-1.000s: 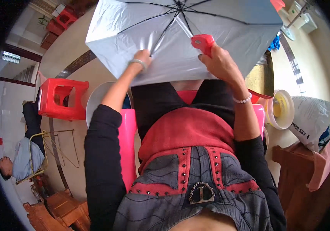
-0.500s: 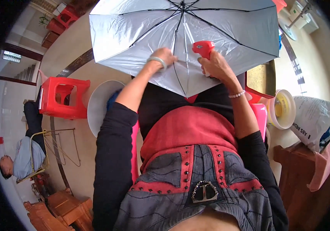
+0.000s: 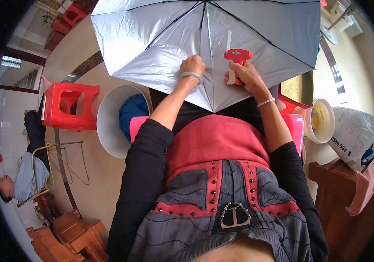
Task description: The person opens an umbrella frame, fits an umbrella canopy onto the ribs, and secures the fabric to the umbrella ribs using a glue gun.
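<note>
An opened umbrella (image 3: 169, 61), silver inside with dark ribs, spreads over my lap, its near corner pointing at my waist. My left hand (image 3: 192, 66), with a pale bangle at the wrist, is closed at the fabric beside the middle rib; its fingertips are partly hidden. To its right, my right hand (image 3: 249, 75) grips a red tagging gun (image 3: 238, 55) with a pale trigger. A thin white strip (image 3: 229, 40) stands up from the gun's far side, over the silver cloth.
A grey-white bucket (image 3: 110, 135) holding blue cloth stands at my left, beyond it a red stool (image 3: 70, 107). Right are a white tub (image 3: 322, 122) and a white sack (image 3: 358, 133) on wooden furniture (image 3: 333, 183). A person (image 3: 29, 174) sits far left.
The umbrella has shifted slightly away from me. My left hand has moved a little right and curled at the cloth. The gun has moved right and turned, and its white strip now shows.
</note>
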Motion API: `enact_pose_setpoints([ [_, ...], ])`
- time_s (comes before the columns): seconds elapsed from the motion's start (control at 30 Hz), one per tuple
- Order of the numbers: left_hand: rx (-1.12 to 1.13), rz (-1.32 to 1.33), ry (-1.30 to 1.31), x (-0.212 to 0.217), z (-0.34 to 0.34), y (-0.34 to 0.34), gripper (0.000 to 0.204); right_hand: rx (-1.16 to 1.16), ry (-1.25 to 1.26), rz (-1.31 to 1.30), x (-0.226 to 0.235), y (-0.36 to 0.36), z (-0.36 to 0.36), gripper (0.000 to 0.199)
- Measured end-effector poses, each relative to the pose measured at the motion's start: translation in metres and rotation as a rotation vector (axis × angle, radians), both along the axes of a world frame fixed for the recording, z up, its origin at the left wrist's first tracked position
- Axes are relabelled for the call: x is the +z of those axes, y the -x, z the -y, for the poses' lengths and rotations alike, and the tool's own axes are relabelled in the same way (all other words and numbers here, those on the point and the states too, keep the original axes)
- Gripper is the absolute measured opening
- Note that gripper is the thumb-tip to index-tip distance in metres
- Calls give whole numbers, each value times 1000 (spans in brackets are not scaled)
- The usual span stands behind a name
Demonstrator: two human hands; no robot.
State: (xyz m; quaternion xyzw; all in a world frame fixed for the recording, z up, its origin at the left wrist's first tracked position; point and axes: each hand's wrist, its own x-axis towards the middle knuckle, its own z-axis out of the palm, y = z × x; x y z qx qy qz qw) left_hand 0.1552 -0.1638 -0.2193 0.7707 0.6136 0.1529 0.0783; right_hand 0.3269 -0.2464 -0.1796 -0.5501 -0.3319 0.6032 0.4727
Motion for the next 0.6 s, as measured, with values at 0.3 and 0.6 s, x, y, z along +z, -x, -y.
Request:
enact_pose_setpoints([
  [0.3, -35, 122, 37, -8, 11, -26, 19, 41, 4, -134, -17, 16, -2, 20],
  [0.6, 259, 399, 65, -39, 3, -22, 21, -25, 48, -40, -25, 27, -16, 18],
])
